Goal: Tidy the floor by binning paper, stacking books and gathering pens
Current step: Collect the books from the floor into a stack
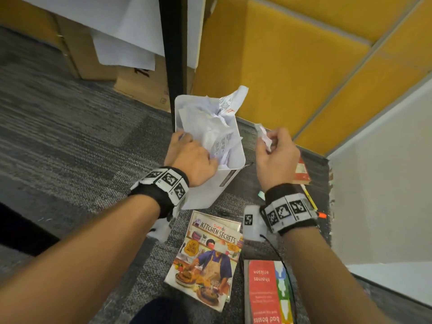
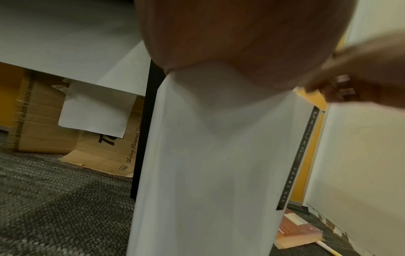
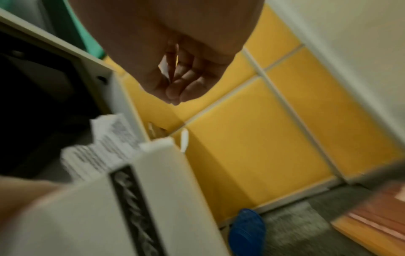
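Observation:
A white bin (image 1: 207, 195) stands on the carpet, heaped with crumpled printed paper (image 1: 217, 127). My left hand (image 1: 194, 150) hooks over its near left rim, fingers inside against the paper; in the left wrist view the palm (image 2: 241, 34) sits on the bin wall (image 2: 219, 173). My right hand (image 1: 273, 146), just right of the bin, pinches a small crumpled paper scrap (image 1: 263, 134); its curled fingers (image 3: 186, 83) show in the right wrist view. A Kitchen Secrets book (image 1: 208, 258) and a red book (image 1: 266, 293) lie near me. A yellow pen (image 1: 309, 199) lies at the right.
A third book (image 1: 301, 171) lies by the white wall (image 1: 385, 183) to the right. A black table leg (image 1: 175, 54) stands behind the bin, with cardboard boxes (image 1: 98, 61) to its left and a yellow partition (image 1: 292, 66) behind. A black pen (image 1: 247, 164) lies beside the bin.

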Demonstrator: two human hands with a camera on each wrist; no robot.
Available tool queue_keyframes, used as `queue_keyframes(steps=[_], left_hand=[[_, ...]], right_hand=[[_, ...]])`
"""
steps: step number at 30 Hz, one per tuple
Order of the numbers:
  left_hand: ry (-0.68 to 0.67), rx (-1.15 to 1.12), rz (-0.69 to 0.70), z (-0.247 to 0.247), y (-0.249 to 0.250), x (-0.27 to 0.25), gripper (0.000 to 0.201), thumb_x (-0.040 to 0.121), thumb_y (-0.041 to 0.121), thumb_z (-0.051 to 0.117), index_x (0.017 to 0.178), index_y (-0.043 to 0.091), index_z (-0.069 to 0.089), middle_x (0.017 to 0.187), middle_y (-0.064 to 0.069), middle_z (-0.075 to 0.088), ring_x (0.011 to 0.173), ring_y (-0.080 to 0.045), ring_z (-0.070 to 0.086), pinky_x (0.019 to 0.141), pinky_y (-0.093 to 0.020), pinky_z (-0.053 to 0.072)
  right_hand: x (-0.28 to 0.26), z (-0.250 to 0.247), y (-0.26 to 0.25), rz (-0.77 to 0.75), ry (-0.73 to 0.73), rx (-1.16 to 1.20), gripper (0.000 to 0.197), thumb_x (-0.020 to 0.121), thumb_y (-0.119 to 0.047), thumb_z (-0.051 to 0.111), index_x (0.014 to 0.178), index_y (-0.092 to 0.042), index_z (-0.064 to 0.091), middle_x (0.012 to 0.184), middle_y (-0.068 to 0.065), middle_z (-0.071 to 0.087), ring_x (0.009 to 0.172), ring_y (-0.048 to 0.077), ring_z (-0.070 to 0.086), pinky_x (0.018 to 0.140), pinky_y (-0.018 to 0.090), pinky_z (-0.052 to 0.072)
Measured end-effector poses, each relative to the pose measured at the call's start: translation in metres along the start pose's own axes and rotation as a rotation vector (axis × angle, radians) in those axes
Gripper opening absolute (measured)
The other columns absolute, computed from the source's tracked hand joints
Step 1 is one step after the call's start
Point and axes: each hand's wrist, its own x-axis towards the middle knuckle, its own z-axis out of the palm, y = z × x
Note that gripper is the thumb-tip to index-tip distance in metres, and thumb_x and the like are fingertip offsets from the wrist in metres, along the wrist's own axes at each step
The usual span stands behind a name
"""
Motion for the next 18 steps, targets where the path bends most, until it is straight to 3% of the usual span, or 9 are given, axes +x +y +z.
queue_keyframes(steps=[2,4,6,7,10,12,15,18], left_hand=[[-0.009,-0.078,-0.004,-0.006,-0.002,-0.002,0.059,0.082,0.052,0.024,0.092,0.024,0.074,0.1,0.002,0.065,0.113,-0.022,0.047,0.106,-0.042,0.027],[0.03,-0.198,-0.018,-0.012,-0.004,-0.004,0.044,0.086,0.046,0.039,0.11,0.022,0.068,0.113,-0.003,0.058,0.116,-0.025,0.043,0.103,-0.041,0.03],[0.102,-0.401,-0.116,-0.018,-0.009,-0.007,0.039,0.089,0.031,0.049,0.125,0.018,0.056,0.126,-0.008,0.048,0.12,-0.028,0.038,0.102,-0.043,0.031],[0.146,-0.475,-0.182,-0.02,-0.013,-0.009,0.039,0.09,0.028,0.049,0.128,0.016,0.051,0.129,-0.009,0.043,0.121,-0.028,0.036,0.102,-0.044,0.031],[0.165,-0.51,-0.367,-0.022,-0.026,-0.013,0.052,0.092,0.04,0.05,0.133,0.01,0.04,0.133,-0.011,0.035,0.123,-0.03,0.035,0.097,-0.048,0.039],[0.018,-0.575,-0.46,-0.027,-0.034,-0.013,0.06,0.091,0.04,0.053,0.135,0.003,0.035,0.136,-0.017,0.035,0.122,-0.036,0.043,0.095,-0.048,0.043],[-0.247,-0.497,-0.481,-0.038,-0.042,-0.01,0.04,0.095,0.022,0.049,0.129,0.0,0.048,0.134,-0.021,0.05,0.12,-0.038,0.053,0.094,-0.041,0.045],[-0.302,-0.271,-0.455,-0.048,-0.055,-0.009,0.033,0.093,0.017,0.05,0.123,0.003,0.058,0.13,-0.018,0.057,0.119,-0.035,0.055,0.094,-0.039,0.047]], right_hand=[[0.015,0.007,-0.028,-0.112,-0.164,-0.097,0.006,0.083,-0.012,0.061,0.086,-0.015,0.057,0.074,-0.004,0.052,0.068,0.016,0.049,0.06,0.03,0.04],[0.015,0.02,-0.033,-0.15,-0.424,-0.378,0.013,0.082,-0.016,0.062,0.095,-0.013,0.062,0.099,0.007,0.054,0.096,0.026,0.052,0.076,0.038,0.047],[0.007,0.027,-0.034,-0.06,-0.625,-0.624,0.029,0.085,-0.027,0.06,0.11,-0.012,0.063,0.121,0.011,0.047,0.118,0.03,0.041,0.093,0.047,0.044],[0.002,0.028,-0.033,-0.01,-0.688,-0.658,0.034,0.088,-0.031,0.057,0.114,-0.011,0.062,0.125,0.011,0.046,0.121,0.03,0.038,0.098,0.046,0.042],[-0.008,0.023,-0.029,0.099,-0.807,-0.406,0.027,0.095,-0.02,0.047,0.116,-0.011,0.062,0.112,0.013,0.054,0.115,0.033,0.047,0.092,0.036,0.039],[-0.015,0.016,-0.031,0.175,-0.786,-0.192,0.03,0.094,-0.015,0.05,0.123,-0.013,0.059,0.114,0.014,0.059,0.113,0.035,0.053,0.091,0.037,0.045],[-0.023,0.009,-0.043,0.219,-0.758,-0.077,0.041,0.094,-0.01,0.051,0.135,-0.019,0.05,0.122,0.002,0.06,0.11,0.024,0.058,0.098,0.043,0.048],[-0.029,0.015,-0.064,0.222,-0.774,-0.048,0.043,0.092,-0.004,0.05,0.132,-0.02,0.052,0.12,0.012,0.064,0.109,0.032,0.061,0.095,0.046,0.051]])
